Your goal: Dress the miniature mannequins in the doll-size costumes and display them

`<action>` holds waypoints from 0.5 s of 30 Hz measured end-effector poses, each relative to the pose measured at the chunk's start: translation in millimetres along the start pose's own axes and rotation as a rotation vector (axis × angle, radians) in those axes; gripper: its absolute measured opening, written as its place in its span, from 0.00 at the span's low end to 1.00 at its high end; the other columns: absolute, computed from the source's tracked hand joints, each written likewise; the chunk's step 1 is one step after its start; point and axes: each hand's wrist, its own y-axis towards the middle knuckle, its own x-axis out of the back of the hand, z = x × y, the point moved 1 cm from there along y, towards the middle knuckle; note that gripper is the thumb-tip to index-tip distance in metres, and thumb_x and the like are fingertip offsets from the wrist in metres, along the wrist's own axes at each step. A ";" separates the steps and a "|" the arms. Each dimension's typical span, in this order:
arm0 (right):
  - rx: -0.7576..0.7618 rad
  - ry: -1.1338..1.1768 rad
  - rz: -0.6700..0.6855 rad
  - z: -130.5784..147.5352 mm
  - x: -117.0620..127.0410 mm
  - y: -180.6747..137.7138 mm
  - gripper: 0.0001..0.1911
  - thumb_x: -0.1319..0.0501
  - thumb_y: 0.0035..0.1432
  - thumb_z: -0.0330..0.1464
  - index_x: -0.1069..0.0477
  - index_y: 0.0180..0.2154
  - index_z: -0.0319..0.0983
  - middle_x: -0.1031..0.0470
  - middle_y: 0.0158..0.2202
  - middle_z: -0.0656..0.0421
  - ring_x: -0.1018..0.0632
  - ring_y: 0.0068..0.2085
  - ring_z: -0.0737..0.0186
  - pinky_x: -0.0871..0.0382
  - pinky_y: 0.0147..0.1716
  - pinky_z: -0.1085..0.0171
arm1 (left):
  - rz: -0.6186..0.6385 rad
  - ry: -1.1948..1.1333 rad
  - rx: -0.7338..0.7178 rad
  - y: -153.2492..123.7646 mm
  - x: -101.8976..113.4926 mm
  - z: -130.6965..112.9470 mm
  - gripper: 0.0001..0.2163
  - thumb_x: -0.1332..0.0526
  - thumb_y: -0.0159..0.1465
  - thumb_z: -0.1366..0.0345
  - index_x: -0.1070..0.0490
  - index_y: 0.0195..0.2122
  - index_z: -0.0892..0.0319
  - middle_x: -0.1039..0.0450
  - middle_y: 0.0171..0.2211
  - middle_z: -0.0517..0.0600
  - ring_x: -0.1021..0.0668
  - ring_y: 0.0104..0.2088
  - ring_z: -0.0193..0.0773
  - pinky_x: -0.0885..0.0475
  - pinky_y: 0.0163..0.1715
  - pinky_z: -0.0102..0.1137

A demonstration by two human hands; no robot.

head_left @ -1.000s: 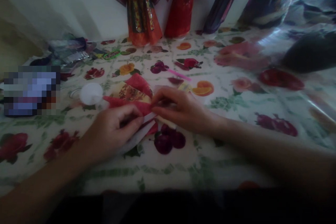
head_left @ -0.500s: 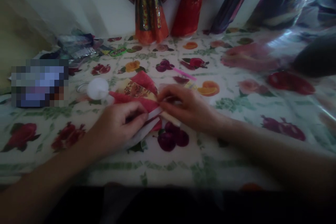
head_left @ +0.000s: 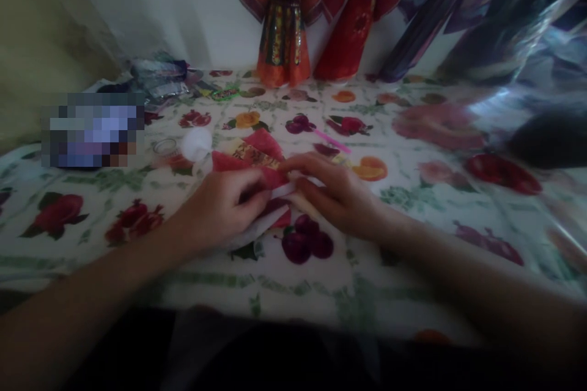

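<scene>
Fruit-print cover over the bench; light dim. Red-and-yellow piece lies there, between the hands. Left hand: grip closed on the piece's near edge. Right hand: fingers curled at its right end; can't tell whether that grip pinches. White round object just left of the piece, pink stick beyond it rightward, robed figures well behind it, near a pale wall.

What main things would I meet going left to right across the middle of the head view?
Pixelated object → white disc → left hand → right hand → dark rounded thing. Left out for overlap: red-and-yellow piece, pink stick.
</scene>
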 end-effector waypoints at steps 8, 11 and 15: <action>-0.024 -0.003 0.012 0.7 3.5 3.0 0.10 0.44 0.68 0.29 0.31 0.50 0.40 0.26 0.48 0.53 0.25 0.50 0.57 0.30 0.49 0.57 | 0.000 -0.070 0.011 -1.2 -2.9 -1.6 0.12 0.42 0.67 0.56 0.25 0.35 0.58 0.29 0.24 0.44 0.30 0.25 0.32 0.38 0.25 0.27; -0.038 -0.022 -0.016 2.6 7.6 2.8 0.09 0.43 0.67 0.30 0.30 0.48 0.40 0.25 0.46 0.54 0.24 0.48 0.57 0.30 0.47 0.58 | 0.018 -0.136 0.028 -2.2 -1.8 0.6 0.13 0.41 0.67 0.53 0.24 0.36 0.57 0.29 0.24 0.44 0.31 0.23 0.30 0.40 0.22 0.26; -0.072 -0.060 -0.050 5.4 11.4 1.5 0.08 0.42 0.65 0.27 0.30 0.45 0.40 0.25 0.43 0.56 0.24 0.43 0.59 0.29 0.42 0.60 | 0.054 -0.218 0.054 -1.9 -0.3 3.9 0.15 0.41 0.66 0.51 0.25 0.34 0.57 0.31 0.21 0.43 0.33 0.21 0.30 0.42 0.19 0.25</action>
